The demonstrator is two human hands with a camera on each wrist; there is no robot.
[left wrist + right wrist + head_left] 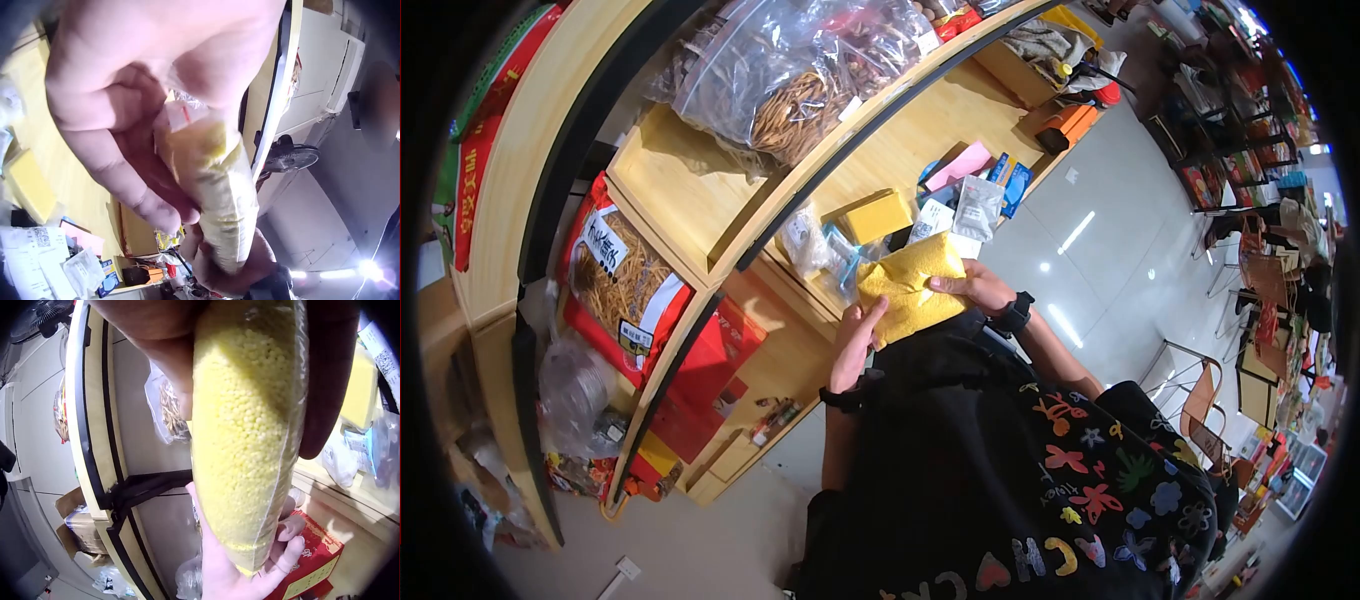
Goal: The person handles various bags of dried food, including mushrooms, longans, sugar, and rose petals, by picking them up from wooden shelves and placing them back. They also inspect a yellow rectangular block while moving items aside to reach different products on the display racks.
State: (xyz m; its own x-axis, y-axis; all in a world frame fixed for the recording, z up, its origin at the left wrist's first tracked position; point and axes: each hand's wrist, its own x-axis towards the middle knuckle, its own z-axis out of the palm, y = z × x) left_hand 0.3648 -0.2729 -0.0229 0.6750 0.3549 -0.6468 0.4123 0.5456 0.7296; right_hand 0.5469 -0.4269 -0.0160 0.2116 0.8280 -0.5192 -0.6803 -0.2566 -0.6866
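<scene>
A clear bag of small yellow grains [912, 290] is held up between both hands above the lower shelf. At its left end the left hand [859, 345] grips it, thumb on the face towards the head camera. The right hand [984, 289] pinches the other end, thumb on top and fingers behind. In the left wrist view the left hand [156, 94] curls round the bag [219, 187], seen edge-on. Grains show closely in the bag [247, 437] in the right wrist view, with the right hand [156, 337] around its upper part.
On the shelf [880, 130] behind the bag lie a yellow block [877, 216], a pink item [960, 167], a silvery packet [978, 208] and clear bags [805, 240]. Large bags of dried goods [800, 110] fill the upper shelf. A red packet [622, 280] stands at left; chairs [1200, 400] stand at right.
</scene>
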